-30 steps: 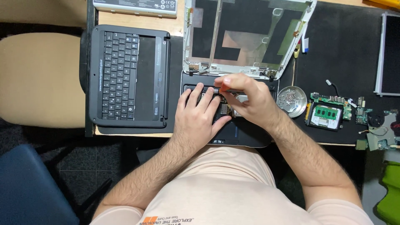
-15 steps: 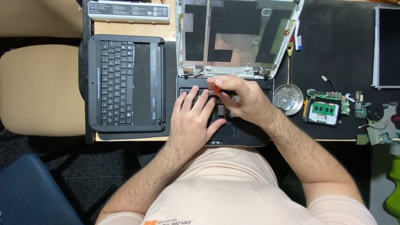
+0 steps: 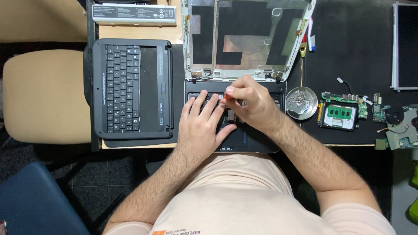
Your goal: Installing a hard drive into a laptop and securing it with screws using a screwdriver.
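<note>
An opened black laptop base (image 3: 250,141) lies at the table's front edge, its stripped white screen frame (image 3: 244,39) tilted back behind it. My left hand (image 3: 202,128) rests flat on the base with fingers spread. My right hand (image 3: 252,104) is closed around a small red-handled screwdriver (image 3: 227,96), its tip pointing down into the base between my hands. The part under the tip is hidden by my fingers.
A second dark laptop keyboard deck (image 3: 133,89) lies to the left, a grey battery pack (image 3: 135,14) behind it. Right of the base sit a metal dish of screws (image 3: 301,102), a green circuit board (image 3: 342,115), loose parts (image 3: 398,126) and a screen panel (image 3: 405,43). A beige chair (image 3: 43,95) stands left.
My hands stay on the laptop base. My right hand has shifted only slightly with the screwdriver; the view itself has drifted a little.
</note>
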